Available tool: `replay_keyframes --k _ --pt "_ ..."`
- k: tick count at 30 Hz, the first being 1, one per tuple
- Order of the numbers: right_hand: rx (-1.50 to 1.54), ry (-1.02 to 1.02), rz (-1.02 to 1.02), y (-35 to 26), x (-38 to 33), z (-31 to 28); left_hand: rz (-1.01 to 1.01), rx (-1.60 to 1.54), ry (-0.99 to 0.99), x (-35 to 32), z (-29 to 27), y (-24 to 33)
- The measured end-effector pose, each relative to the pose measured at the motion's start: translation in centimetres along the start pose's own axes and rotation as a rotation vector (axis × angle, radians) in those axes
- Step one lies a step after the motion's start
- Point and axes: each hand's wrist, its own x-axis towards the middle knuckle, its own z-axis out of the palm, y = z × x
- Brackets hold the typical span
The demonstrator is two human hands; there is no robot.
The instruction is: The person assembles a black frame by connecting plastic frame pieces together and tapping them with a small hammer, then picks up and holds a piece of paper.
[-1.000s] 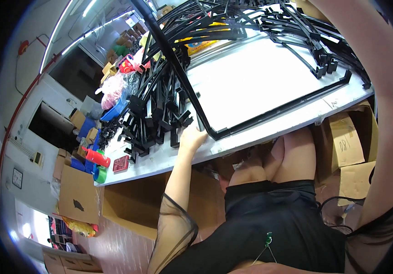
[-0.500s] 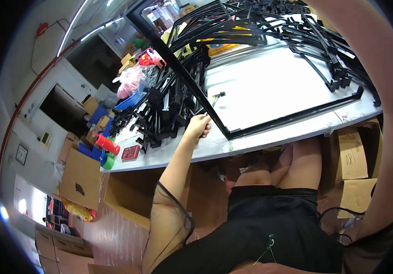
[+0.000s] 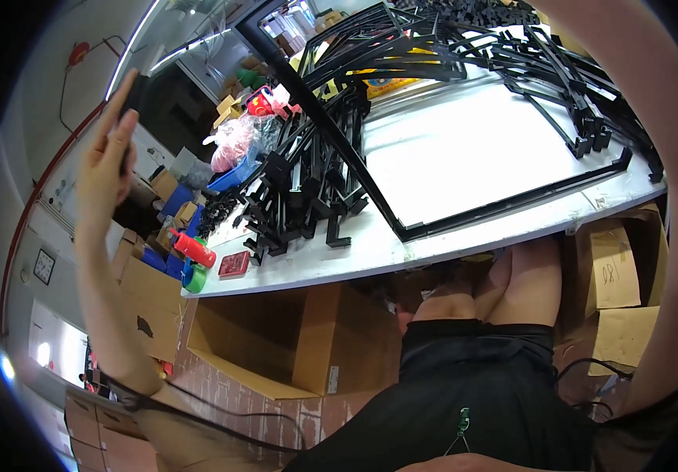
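- A big black frame [image 3: 402, 228] lies on the white table [image 3: 339, 263], its near corner toward six o'clock, one long bar running up to eleven o'clock.
- A heap of black brackets [image 3: 299, 197] sits at the frame's nine o'clock, touching it.
- Left hand [image 3: 107, 161] is raised off the table, open, fingers straight and together, holding nothing.
- Right forearm [image 3: 669, 181] crosses at three o'clock; its hand is out of view.

Open white worktop [image 3: 480, 149] is left at frame centre, hemmed by the large black rectangular frame [image 3: 370, 181]; stacked black plastic brackets [image 3: 299, 197] block its left.
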Motion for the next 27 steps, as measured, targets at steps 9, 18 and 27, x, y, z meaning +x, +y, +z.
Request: replay_keyframes --k 9,18,27 --pt "-0.063 -0.142 0.100 -0.4 0.6 0.6 0.195 0.149 -0.195 2.9 -3.9 -0.2" --pt "-0.035 -0.043 0.013 0.0 -1.3 0.5 0.008 0.191 -0.238 2.5 -2.6 1.6" --pt "-0.134 0.012 -0.040 1.4 0.4 3.5 0.005 0.160 -0.092 1.7 -3.5 0.9"
